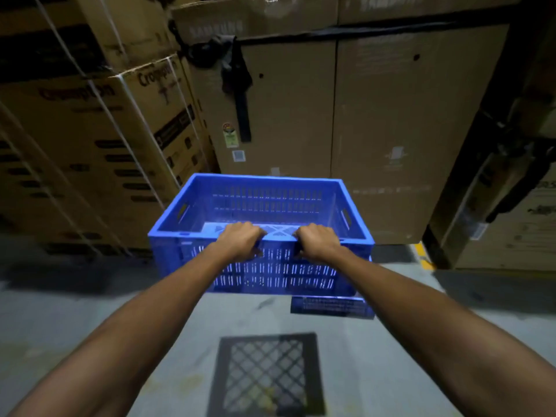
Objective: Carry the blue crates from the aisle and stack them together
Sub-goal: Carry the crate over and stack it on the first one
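Head view: the left hand (240,240) and right hand (319,240) curl their fingers over the near rim of the blue crate (264,203), held off the floor (90,311) before cardboard boxes (391,130). With both grips near mid-rim, carrying it level and close should stop it tipping.
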The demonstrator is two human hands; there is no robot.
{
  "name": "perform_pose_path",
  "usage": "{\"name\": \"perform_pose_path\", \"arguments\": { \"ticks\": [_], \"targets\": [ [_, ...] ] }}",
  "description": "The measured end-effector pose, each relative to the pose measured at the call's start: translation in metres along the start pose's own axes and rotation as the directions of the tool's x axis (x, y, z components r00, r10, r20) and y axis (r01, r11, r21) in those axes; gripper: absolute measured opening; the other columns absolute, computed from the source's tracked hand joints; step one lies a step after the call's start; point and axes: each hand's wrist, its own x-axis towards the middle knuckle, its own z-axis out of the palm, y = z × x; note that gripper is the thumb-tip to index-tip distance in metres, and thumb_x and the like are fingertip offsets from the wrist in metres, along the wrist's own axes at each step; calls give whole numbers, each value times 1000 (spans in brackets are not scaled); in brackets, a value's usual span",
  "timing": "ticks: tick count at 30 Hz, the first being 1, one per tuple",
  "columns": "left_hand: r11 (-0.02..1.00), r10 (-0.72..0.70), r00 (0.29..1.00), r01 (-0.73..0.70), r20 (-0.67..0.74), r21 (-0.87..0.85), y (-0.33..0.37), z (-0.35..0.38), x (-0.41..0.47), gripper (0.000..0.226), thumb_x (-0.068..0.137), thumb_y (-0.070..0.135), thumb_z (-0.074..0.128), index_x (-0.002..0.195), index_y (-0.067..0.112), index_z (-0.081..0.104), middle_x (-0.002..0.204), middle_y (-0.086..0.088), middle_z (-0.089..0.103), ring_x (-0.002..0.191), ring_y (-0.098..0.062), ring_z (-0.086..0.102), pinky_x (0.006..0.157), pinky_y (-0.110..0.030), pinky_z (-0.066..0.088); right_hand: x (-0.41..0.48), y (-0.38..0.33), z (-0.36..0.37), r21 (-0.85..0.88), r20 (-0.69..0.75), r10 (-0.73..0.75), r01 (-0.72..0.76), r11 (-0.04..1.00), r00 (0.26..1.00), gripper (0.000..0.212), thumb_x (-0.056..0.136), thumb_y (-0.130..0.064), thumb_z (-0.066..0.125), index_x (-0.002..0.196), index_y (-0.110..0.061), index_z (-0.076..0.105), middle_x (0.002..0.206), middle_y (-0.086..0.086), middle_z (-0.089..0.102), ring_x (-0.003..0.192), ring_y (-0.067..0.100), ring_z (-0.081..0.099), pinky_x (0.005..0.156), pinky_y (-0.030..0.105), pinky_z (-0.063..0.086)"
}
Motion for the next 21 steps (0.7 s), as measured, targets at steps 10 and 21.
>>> {"name": "perform_pose_path", "arguments": {
  "ticks": [10, 21],
  "targets": [
    [1000, 30, 999, -30, -42, -9, -79, 183, 143, 20, 87, 37, 61, 97, 20, 59, 106, -10, 67, 102, -34, 62, 75, -38, 45, 165, 30, 164, -28, -30, 67, -68, 997, 997, 18, 84, -32, 69, 95, -19, 64, 104, 11, 68, 100, 34, 63, 71, 36, 40],
    [1000, 23, 999, -23, -47, -4, -58, 484, 254, 20, 86, 39, 66, 90, 21, 57, 99, -7, 67, 98, -33, 62, 75, -38, 46, 261, 115, 467, -29, -65, 33, -35, 999, 997, 14, 82, -26, 67, 96, -22, 67, 100, 8, 69, 96, 33, 64, 73, 37, 44]
  ]
}}
